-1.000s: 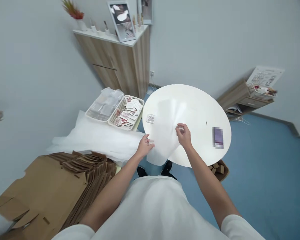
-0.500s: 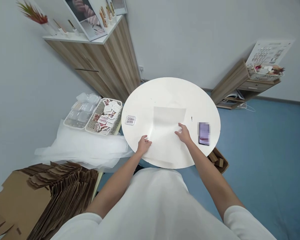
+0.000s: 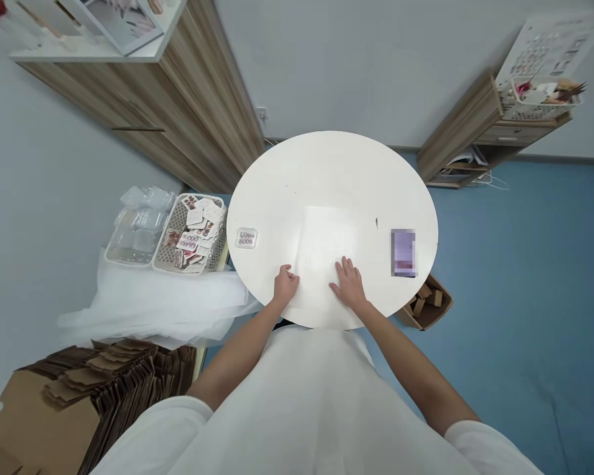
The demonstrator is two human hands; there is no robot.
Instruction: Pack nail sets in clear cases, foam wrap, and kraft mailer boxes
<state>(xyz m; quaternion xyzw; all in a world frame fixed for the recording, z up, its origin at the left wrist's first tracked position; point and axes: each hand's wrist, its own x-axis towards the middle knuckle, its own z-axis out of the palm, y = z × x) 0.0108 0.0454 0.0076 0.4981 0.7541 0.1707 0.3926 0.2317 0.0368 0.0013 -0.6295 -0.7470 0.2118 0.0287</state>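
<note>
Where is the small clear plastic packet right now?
In the head view, the small clear plastic packet lies at the left edge of the round white table, left of the white paper sheet.

One camera sits on the wearer's head, facing forward and steeply down over the white-shirted torso (image 3: 306, 409). The round white table (image 3: 326, 165) lies close, within reach; the left hand (image 3: 285, 285) and right hand (image 3: 349, 287) fall near frame centre.

White sheet (image 3: 321, 241), white round table (image 3: 326, 165), blue floor (image 3: 524, 277), brown cardboard stack (image 3: 123, 379), wood-grain cabinet (image 3: 192, 112)
</note>
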